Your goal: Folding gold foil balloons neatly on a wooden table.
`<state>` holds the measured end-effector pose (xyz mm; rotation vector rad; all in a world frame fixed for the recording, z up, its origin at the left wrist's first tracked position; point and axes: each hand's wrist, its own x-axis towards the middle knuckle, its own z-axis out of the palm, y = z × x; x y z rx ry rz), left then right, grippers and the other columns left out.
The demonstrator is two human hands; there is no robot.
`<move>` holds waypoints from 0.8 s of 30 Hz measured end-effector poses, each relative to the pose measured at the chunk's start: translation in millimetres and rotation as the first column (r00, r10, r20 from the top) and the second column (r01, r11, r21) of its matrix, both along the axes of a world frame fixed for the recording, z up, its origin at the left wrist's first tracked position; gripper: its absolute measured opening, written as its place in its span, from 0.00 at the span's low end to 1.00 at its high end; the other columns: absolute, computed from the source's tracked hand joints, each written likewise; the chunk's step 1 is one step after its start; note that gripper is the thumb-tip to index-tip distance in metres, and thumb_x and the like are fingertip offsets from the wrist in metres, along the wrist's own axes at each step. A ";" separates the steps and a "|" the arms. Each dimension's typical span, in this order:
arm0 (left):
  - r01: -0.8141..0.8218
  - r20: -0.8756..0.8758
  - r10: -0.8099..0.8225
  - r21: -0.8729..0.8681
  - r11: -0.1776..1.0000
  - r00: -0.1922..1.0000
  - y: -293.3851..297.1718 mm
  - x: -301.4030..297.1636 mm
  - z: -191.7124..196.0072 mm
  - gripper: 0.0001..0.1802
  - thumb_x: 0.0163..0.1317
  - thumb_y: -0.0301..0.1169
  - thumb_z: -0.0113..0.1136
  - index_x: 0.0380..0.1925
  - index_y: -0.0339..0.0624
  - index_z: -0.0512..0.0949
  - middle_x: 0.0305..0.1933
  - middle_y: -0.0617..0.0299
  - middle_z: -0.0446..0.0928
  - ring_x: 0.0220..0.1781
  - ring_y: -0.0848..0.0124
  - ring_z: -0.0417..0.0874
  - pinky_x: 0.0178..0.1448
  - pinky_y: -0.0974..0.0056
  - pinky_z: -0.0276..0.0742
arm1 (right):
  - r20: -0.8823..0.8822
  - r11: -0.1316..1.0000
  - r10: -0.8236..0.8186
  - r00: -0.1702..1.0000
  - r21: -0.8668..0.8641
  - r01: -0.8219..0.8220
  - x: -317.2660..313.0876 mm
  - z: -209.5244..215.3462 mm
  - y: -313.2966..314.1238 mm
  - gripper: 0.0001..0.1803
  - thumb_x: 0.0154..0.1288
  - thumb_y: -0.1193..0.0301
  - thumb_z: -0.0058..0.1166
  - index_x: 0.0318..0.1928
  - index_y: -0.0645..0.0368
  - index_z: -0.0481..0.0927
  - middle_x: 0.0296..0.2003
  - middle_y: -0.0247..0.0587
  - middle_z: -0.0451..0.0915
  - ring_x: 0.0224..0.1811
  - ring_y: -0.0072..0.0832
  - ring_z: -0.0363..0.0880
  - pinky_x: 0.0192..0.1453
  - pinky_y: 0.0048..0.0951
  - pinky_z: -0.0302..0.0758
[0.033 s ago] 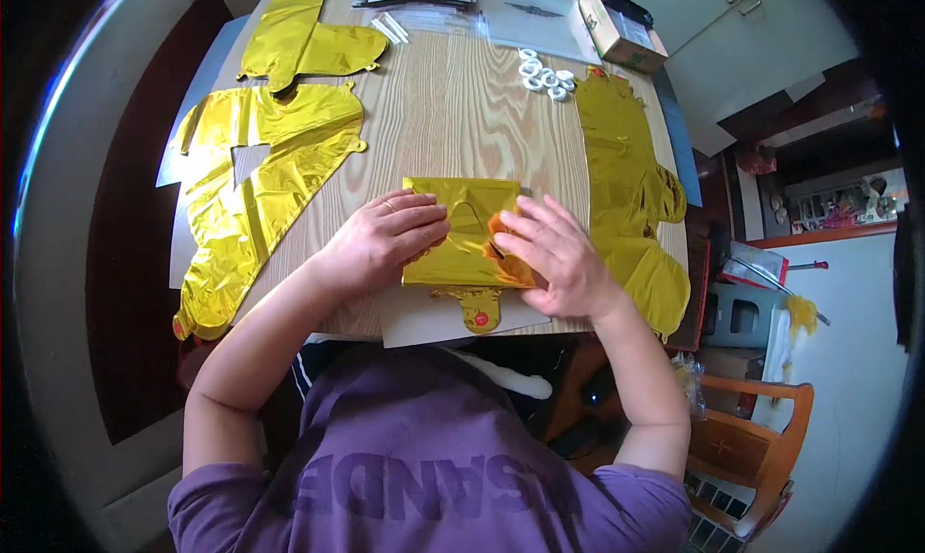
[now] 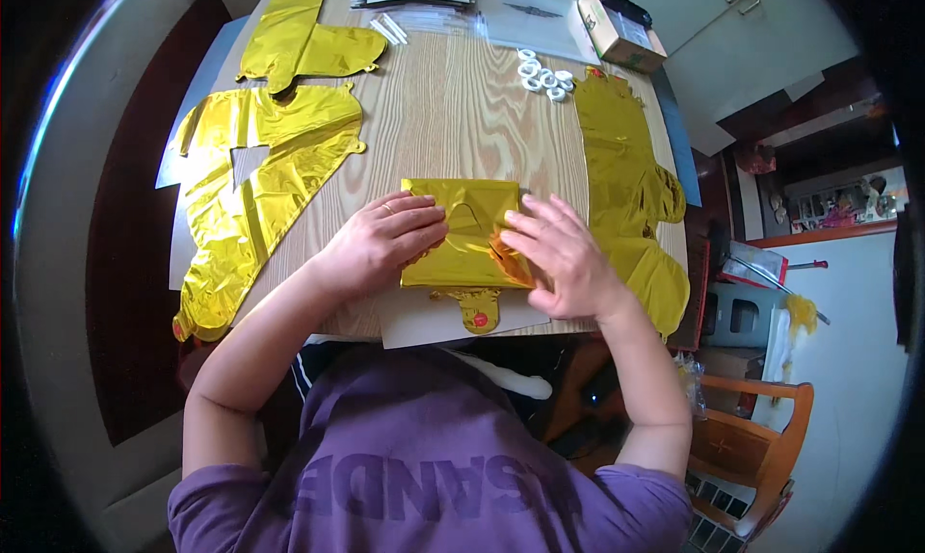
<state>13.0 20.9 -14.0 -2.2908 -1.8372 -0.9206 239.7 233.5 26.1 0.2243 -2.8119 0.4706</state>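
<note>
A gold foil balloon, folded into a rectangle, lies in front of me near the table's front edge. Its tab with a red spot sticks out toward me. My left hand rests on its left side, fingers stretched together over the foil; the thumb is hidden. At the right side is my right hand, fingers apart and the fingertips at the foil's edge, over an orange-looking crease of reflection. A pale flat sheet lies partly under the folded foil.
Flat gold foil balloons lie on the left, at the far left and on the right. White ribbon rolls, short white sticks, clear plastic bags and a cardboard box are toward the back.
My right hand has shifted slightly to the right, its fingers drawing back over the foil's edge. The left hand stays practically in place.
</note>
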 end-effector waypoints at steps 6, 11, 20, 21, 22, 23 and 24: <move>-0.002 -0.050 0.003 0.013 1.000 0.999 1.9 -0.9 -3.4 0.21 0.60 0.30 0.65 0.54 0.39 0.80 0.58 0.50 0.81 0.62 0.52 0.81 0.68 0.47 0.76 | 0.142 0.950 -0.143 0.980 -0.257 0.176 1.3 6.6 21.8 0.29 0.62 0.65 0.53 0.63 0.61 0.77 0.68 0.50 0.73 0.75 0.46 0.66 0.81 0.49 0.55; -0.014 -0.085 0.013 -0.004 1.000 0.996 4.8 1.2 -1.6 0.22 0.60 0.31 0.65 0.55 0.39 0.80 0.58 0.50 0.80 0.62 0.51 0.81 0.68 0.47 0.76 | 0.002 0.946 -0.276 0.961 -0.175 0.272 -33.1 -17.2 13.1 0.18 0.72 0.70 0.52 0.58 0.64 0.80 0.59 0.50 0.80 0.59 0.44 0.80 0.68 0.42 0.73; -0.054 -0.084 0.053 -0.001 0.999 0.995 3.5 1.8 -1.7 0.20 0.61 0.30 0.64 0.53 0.39 0.81 0.57 0.51 0.81 0.63 0.51 0.81 0.68 0.46 0.76 | 0.622 0.660 -0.194 0.758 -0.489 0.571 -83.7 1.3 65.6 0.10 0.71 0.67 0.60 0.43 0.62 0.86 0.34 0.30 0.84 0.35 0.16 0.77 0.43 0.23 0.75; -0.058 -0.082 0.058 -0.001 0.998 0.995 3.3 1.9 -1.4 0.19 0.61 0.30 0.64 0.53 0.39 0.81 0.57 0.51 0.81 0.63 0.51 0.81 0.68 0.46 0.76 | 0.624 0.684 -0.175 0.762 -0.480 0.550 -87.1 -1.0 68.0 0.10 0.71 0.67 0.60 0.43 0.62 0.85 0.34 0.30 0.84 0.35 0.16 0.77 0.43 0.23 0.75; -0.060 -0.080 0.060 0.000 0.998 0.995 3.3 2.1 -1.3 0.19 0.61 0.30 0.64 0.53 0.40 0.81 0.57 0.51 0.81 0.63 0.51 0.81 0.68 0.46 0.75 | 0.625 0.707 -0.155 0.765 -0.470 0.528 -90.0 -2.0 70.2 0.10 0.71 0.67 0.61 0.43 0.62 0.85 0.35 0.30 0.84 0.35 0.16 0.77 0.43 0.22 0.74; -0.061 -0.078 0.061 0.002 0.998 0.995 3.6 2.5 -1.2 0.20 0.61 0.30 0.65 0.53 0.40 0.81 0.57 0.51 0.81 0.63 0.51 0.81 0.68 0.46 0.75 | 0.654 0.708 -0.145 0.742 -0.456 0.540 -92.6 -1.5 72.5 0.11 0.71 0.66 0.61 0.42 0.62 0.85 0.35 0.30 0.84 0.35 0.16 0.77 0.42 0.22 0.74; -0.064 -0.077 0.064 0.003 0.998 0.995 3.6 2.4 -1.2 0.20 0.60 0.31 0.65 0.53 0.40 0.81 0.58 0.51 0.81 0.63 0.51 0.81 0.68 0.46 0.75 | 0.682 0.710 -0.132 0.719 -0.442 0.549 -96.1 -0.3 74.3 0.11 0.70 0.66 0.62 0.42 0.62 0.85 0.35 0.30 0.84 0.35 0.15 0.76 0.42 0.22 0.74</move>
